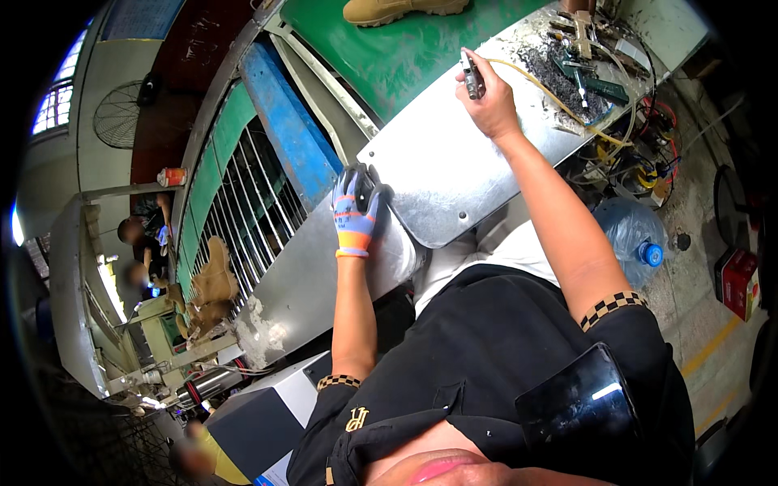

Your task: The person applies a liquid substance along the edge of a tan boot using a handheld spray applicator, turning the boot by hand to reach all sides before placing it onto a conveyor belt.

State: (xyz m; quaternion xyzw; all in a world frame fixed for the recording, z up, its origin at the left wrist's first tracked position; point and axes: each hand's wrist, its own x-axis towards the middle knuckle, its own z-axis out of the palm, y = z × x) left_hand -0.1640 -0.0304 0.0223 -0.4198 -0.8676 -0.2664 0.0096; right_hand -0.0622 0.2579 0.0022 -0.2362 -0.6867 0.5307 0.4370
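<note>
Gripping small silver-and-black hand tool (471, 78) by the metal plate's (438, 170) far edge: bare right hand (491, 104); gloved left hand (356, 206) at its left edge, can't tell if holding anything; yellow hose (541, 87) right, tan boot (403, 11) on green work surface (405, 69) beyond

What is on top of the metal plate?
Dark debris, tools, a yellow hose. Whatever lies beneath the right hand, which holds a small tool, is covered and cannot be seen.

Head view (wide fisheye) looks down, fairly near
</note>
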